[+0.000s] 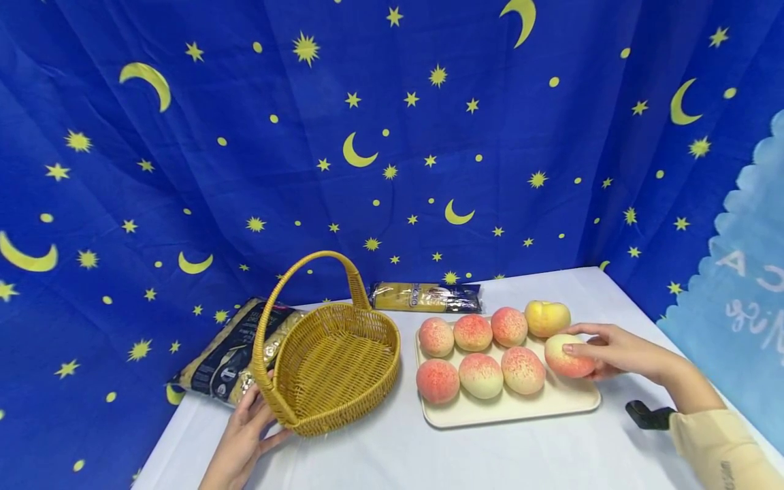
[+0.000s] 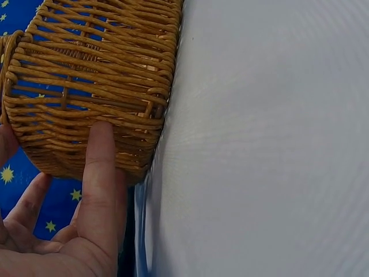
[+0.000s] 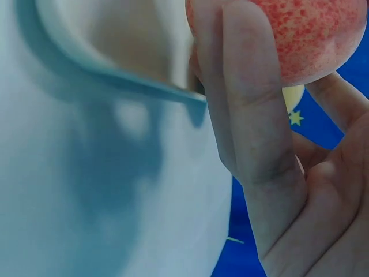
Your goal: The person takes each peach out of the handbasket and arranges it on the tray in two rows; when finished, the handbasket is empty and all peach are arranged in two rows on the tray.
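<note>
On the right, my right hand (image 1: 603, 350) grips a peach (image 1: 565, 355), pale yellow and red, at the right end of a cream tray (image 1: 508, 412). Thumb and fingers lie around the peach in the right wrist view, where its red-speckled skin (image 3: 317, 34) shows. Several more peaches sit on the tray in two rows, among them a yellow one (image 1: 547, 318) at the back. My left hand (image 1: 245, 432) touches the near left end of a wicker basket (image 1: 337, 367) with a tall handle. In the left wrist view, extended fingers (image 2: 99, 190) rest against its woven side.
Behind the basket's left side lies a dark and yellow bag (image 1: 229, 354). A long pasta packet (image 1: 425, 297) lies at the table's back edge. A black object (image 1: 649, 415) is by my right sleeve. Blue star-printed cloth (image 1: 404, 136) hangs behind the white table (image 1: 367, 463).
</note>
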Demonstrator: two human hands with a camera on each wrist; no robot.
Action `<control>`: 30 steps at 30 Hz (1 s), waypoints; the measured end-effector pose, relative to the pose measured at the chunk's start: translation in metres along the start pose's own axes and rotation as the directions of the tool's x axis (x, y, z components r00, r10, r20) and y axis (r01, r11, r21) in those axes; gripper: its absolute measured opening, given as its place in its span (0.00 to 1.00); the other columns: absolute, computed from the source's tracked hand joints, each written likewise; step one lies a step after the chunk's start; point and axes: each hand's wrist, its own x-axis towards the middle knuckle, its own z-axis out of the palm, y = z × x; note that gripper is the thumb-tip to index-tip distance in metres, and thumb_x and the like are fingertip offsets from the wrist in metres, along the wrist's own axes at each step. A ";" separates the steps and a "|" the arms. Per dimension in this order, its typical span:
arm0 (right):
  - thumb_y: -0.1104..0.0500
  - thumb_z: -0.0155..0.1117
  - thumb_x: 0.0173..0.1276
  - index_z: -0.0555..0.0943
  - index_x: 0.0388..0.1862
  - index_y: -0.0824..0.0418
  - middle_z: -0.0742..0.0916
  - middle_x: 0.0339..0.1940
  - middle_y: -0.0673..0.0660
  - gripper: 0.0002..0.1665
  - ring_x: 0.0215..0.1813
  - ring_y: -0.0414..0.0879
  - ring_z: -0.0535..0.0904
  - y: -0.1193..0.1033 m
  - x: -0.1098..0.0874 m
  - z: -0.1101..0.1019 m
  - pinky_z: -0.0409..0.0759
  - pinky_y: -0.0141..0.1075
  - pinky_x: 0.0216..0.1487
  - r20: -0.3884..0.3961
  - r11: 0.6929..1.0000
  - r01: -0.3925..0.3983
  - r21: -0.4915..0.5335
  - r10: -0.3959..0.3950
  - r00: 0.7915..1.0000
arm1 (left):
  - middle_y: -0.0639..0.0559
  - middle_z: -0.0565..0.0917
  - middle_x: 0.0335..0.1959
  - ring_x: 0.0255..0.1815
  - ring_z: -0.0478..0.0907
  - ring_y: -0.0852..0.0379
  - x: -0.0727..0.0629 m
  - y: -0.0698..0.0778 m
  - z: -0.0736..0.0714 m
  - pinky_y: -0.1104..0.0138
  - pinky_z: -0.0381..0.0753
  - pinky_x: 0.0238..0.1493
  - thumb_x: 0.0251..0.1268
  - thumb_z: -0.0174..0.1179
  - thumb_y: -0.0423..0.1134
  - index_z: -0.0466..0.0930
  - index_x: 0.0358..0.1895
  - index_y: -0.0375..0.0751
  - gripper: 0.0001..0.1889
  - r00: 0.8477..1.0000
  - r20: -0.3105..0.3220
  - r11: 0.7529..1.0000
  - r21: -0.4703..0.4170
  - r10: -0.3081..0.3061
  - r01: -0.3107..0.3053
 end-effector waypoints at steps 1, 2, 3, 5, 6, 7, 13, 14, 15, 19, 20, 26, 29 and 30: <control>0.49 0.60 0.84 0.61 0.81 0.74 0.86 0.41 0.57 0.41 0.34 0.44 0.85 0.001 0.000 0.001 0.91 0.37 0.38 0.000 1.000 -0.004 -0.003 0.004 1.000 | 0.67 0.79 0.63 0.59 0.83 0.61 0.000 0.000 0.000 0.43 0.89 0.62 0.81 0.62 0.50 0.54 0.87 0.61 0.38 1.000 0.000 1.000 0.000 -0.001 0.001; 0.48 0.60 0.84 0.62 0.81 0.74 0.86 0.41 0.57 0.41 0.35 0.44 0.85 0.003 0.001 0.001 0.91 0.37 0.38 0.001 1.000 -0.006 -0.006 0.006 1.000 | 0.66 0.78 0.64 0.59 0.83 0.62 0.000 0.000 0.000 0.43 0.89 0.62 0.81 0.62 0.50 0.54 0.87 0.61 0.39 1.000 0.000 1.000 0.000 -0.004 0.004; 0.48 0.61 0.83 0.62 0.81 0.73 0.86 0.41 0.57 0.41 0.35 0.44 0.85 0.004 0.002 0.002 0.91 0.37 0.38 0.000 1.000 -0.006 -0.009 0.006 1.000 | 0.65 0.78 0.66 0.59 0.83 0.62 0.000 0.000 0.001 0.43 0.89 0.62 0.81 0.62 0.51 0.54 0.87 0.61 0.39 1.000 -0.001 1.000 -0.001 -0.006 0.006; 0.49 0.61 0.83 0.63 0.81 0.73 0.87 0.42 0.58 0.40 0.36 0.44 0.86 0.006 0.003 0.005 0.91 0.37 0.38 -0.003 1.000 -0.003 -0.009 0.003 1.000 | 0.63 0.77 0.68 0.59 0.82 0.62 0.001 0.001 0.001 0.43 0.89 0.63 0.81 0.62 0.51 0.53 0.87 0.61 0.39 1.000 0.000 1.000 -0.001 -0.010 0.010; 0.48 0.61 0.83 0.63 0.81 0.73 0.86 0.42 0.58 0.41 0.36 0.44 0.86 0.006 0.003 0.006 0.91 0.37 0.38 -0.008 1.000 -0.007 -0.015 0.007 1.000 | 0.62 0.76 0.69 0.59 0.82 0.62 0.001 0.001 0.001 0.43 0.89 0.63 0.81 0.62 0.51 0.53 0.87 0.61 0.39 1.000 -0.001 1.000 -0.001 -0.011 0.011; 0.48 0.62 0.83 0.64 0.81 0.72 0.86 0.42 0.58 0.41 0.36 0.44 0.86 0.006 0.004 0.007 0.91 0.37 0.38 -0.013 1.000 -0.009 -0.023 0.009 1.000 | 0.61 0.76 0.70 0.59 0.82 0.62 0.001 0.001 0.001 0.43 0.89 0.63 0.81 0.62 0.51 0.53 0.87 0.62 0.39 1.000 -0.002 1.000 -0.001 -0.011 0.011; 0.47 0.64 0.81 0.68 0.80 0.69 0.85 0.46 0.62 0.39 0.34 0.46 0.87 -0.001 0.004 0.013 0.89 0.36 0.34 -0.024 0.997 0.003 -0.082 -0.005 1.000 | 0.68 0.79 0.64 0.59 0.82 0.61 0.000 0.000 0.000 0.44 0.89 0.62 0.83 0.59 0.51 0.52 0.87 0.59 0.37 1.000 0.003 1.000 0.012 0.003 -0.003; 0.48 0.64 0.81 0.68 0.80 0.69 0.85 0.47 0.63 0.39 0.34 0.46 0.87 -0.001 0.004 0.013 0.89 0.37 0.34 -0.022 0.997 0.012 -0.081 -0.014 1.000 | 0.69 0.79 0.63 0.58 0.83 0.61 0.000 0.000 0.000 0.45 0.89 0.62 0.83 0.59 0.51 0.53 0.87 0.59 0.37 1.000 0.003 1.000 0.014 0.003 -0.003; 0.48 0.64 0.81 0.67 0.80 0.70 0.85 0.49 0.64 0.39 0.33 0.46 0.87 0.000 0.004 0.013 0.90 0.37 0.34 -0.017 0.997 0.023 -0.075 -0.024 1.000 | 0.68 0.79 0.63 0.58 0.83 0.61 0.000 0.000 0.000 0.45 0.89 0.62 0.84 0.59 0.51 0.53 0.87 0.59 0.36 1.000 0.001 1.000 0.015 0.000 0.000; 0.52 0.68 0.78 0.66 0.81 0.71 0.84 0.54 0.66 0.42 0.36 0.48 0.88 0.001 0.002 0.013 0.90 0.38 0.35 -0.001 0.995 0.055 -0.083 -0.055 0.998 | 0.64 0.79 0.66 0.58 0.84 0.61 -0.001 0.000 0.001 0.45 0.89 0.62 0.84 0.59 0.52 0.53 0.86 0.59 0.36 1.000 -0.001 1.000 0.019 0.001 -0.001; 0.52 0.71 0.76 0.66 0.81 0.71 0.84 0.55 0.66 0.43 0.38 0.48 0.87 0.001 0.001 0.013 0.89 0.38 0.36 -0.001 0.993 0.065 -0.099 -0.065 0.998 | 0.64 0.80 0.66 0.58 0.84 0.61 -0.001 0.000 0.001 0.45 0.89 0.62 0.83 0.59 0.52 0.54 0.86 0.59 0.36 1.000 -0.003 1.000 0.019 0.002 -0.002; 0.53 0.81 0.66 0.70 0.79 0.66 0.84 0.63 0.67 0.48 0.57 0.52 0.79 0.000 -0.001 0.013 0.82 0.41 0.45 -0.041 0.963 0.123 -0.241 -0.137 0.990 | 0.60 0.83 0.64 0.57 0.86 0.60 -0.005 -0.001 0.003 0.45 0.89 0.63 0.84 0.58 0.52 0.56 0.84 0.57 0.33 1.000 -0.012 1.000 0.022 0.020 -0.019; 0.52 0.82 0.65 0.71 0.79 0.66 0.84 0.64 0.67 0.48 0.57 0.52 0.78 0.001 -0.003 0.013 0.81 0.41 0.46 -0.046 0.959 0.124 -0.255 -0.140 0.989 | 0.59 0.84 0.61 0.56 0.87 0.60 -0.006 -0.001 0.003 0.45 0.90 0.62 0.84 0.58 0.52 0.57 0.83 0.55 0.32 1.000 -0.015 0.999 0.024 0.022 -0.022; 0.53 0.82 0.65 0.71 0.79 0.66 0.84 0.63 0.67 0.48 0.55 0.52 0.79 0.001 -0.003 0.012 0.81 0.40 0.45 -0.042 0.962 0.120 -0.247 -0.135 0.990 | 0.58 0.85 0.60 0.55 0.87 0.60 -0.006 -0.001 0.003 0.46 0.90 0.62 0.85 0.58 0.52 0.57 0.83 0.54 0.33 1.000 -0.016 0.999 0.028 0.020 -0.020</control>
